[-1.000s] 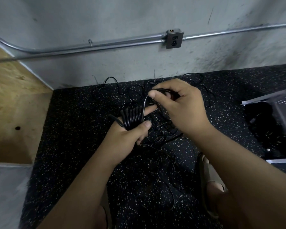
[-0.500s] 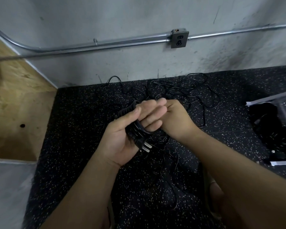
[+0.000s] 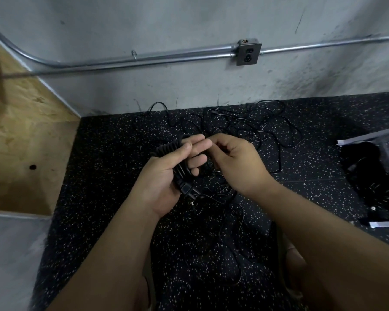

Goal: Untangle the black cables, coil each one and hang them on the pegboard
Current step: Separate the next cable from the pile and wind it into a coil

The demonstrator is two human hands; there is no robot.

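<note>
A silver metal conduit pipe (image 3: 144, 59) runs along the scuffed grey concrete wall (image 3: 166, 23) through a grey outlet box (image 3: 248, 52). A tan plywood panel (image 3: 20, 135) borders the black speckled floor (image 3: 103, 176).

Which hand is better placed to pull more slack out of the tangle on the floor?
Probably the right. The left hand grips the coiled cable, plug hanging below it; the right hand is nearer the tangled cables and carries no bundle.
</note>
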